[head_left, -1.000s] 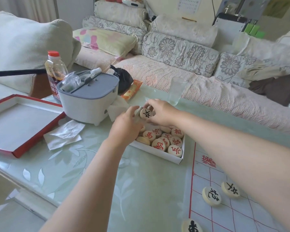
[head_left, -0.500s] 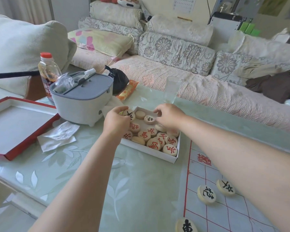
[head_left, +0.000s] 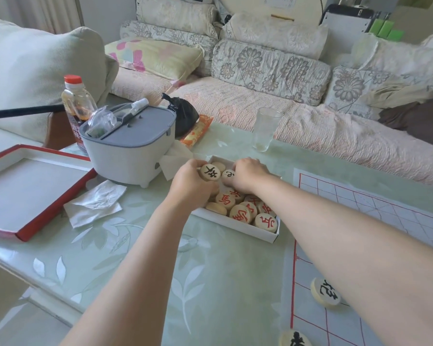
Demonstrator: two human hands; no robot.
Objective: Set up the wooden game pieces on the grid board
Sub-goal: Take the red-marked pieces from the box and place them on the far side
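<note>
While the left hand [head_left: 189, 188] grips a black piece [head_left: 210, 172] over the box [head_left: 235, 226], the right hand [head_left: 248, 174] curls onto a second piece [head_left: 228, 174]; its hold is hidden. Lift both clear; seat each on a board [head_left: 360, 196] crossing.

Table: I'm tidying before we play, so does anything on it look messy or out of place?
A crumpled tissue lies loose between the red box lid and the grey container. No spill shows.
</note>
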